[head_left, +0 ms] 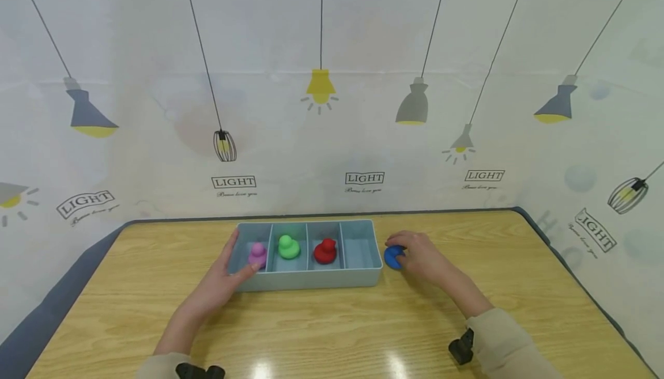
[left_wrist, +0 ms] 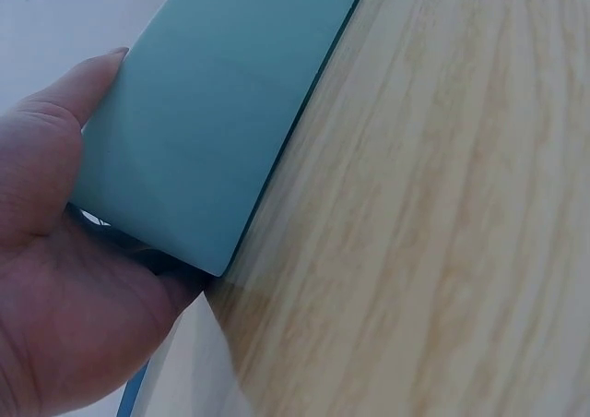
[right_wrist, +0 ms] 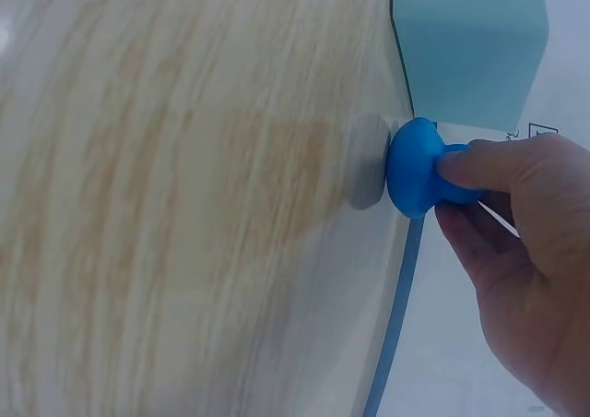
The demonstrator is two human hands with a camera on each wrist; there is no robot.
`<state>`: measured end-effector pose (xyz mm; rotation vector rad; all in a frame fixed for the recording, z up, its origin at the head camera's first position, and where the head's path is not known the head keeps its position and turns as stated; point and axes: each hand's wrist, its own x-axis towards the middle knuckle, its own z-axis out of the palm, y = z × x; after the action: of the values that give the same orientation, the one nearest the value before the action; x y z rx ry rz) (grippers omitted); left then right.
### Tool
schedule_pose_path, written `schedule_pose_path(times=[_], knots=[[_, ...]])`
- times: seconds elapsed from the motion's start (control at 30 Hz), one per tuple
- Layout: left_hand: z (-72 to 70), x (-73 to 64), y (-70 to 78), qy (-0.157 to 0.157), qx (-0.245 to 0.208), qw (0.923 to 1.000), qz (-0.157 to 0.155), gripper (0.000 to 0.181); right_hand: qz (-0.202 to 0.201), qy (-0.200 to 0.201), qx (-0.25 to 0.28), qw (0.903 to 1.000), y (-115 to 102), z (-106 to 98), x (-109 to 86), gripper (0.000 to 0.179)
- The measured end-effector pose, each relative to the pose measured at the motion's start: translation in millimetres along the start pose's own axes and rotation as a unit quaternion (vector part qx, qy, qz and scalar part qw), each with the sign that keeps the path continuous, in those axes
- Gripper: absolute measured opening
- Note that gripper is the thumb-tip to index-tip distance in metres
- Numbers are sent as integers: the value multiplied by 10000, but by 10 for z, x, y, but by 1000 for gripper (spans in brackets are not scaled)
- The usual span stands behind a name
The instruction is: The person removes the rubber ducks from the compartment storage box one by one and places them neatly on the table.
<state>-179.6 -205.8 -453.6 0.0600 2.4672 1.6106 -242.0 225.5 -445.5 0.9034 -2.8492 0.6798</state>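
A light blue divided box [head_left: 311, 279] sits on the table with its compartments in a row. My left hand [head_left: 218, 281] grips its left end, thumb over the front rim and fingers along the end wall. In the left wrist view the thumb [left_wrist: 69, 89] lies at the rim. From left to right the box holds a purple toy duck [head_left: 257, 254], a green toy duck [head_left: 288, 247] and a red toy duck [head_left: 325, 251]; the rightmost compartment has none. Just right of the box, my right hand [head_left: 422, 258] pinches a blue toy duck [right_wrist: 415, 168] by its head, its base close over the table.
The wooden table [head_left: 321, 333] runs back to a wall covering [head_left: 280, 137] printed with lamps. Dark edging [head_left: 451, 212] follows the table's back and sides. Small black devices [head_left: 460, 349] are worn at both wrists.
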Motion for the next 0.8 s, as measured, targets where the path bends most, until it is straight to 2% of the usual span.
schedule_pose_path(times=[0.3,0.8], knots=[[1,-2,12,-14,62,10000,-22,98,375,-100,56,9992,-8,-33,0,28],[6,-20,27,-35,144,9999,-21,98,952,152,119,9953,42,0,11,25]])
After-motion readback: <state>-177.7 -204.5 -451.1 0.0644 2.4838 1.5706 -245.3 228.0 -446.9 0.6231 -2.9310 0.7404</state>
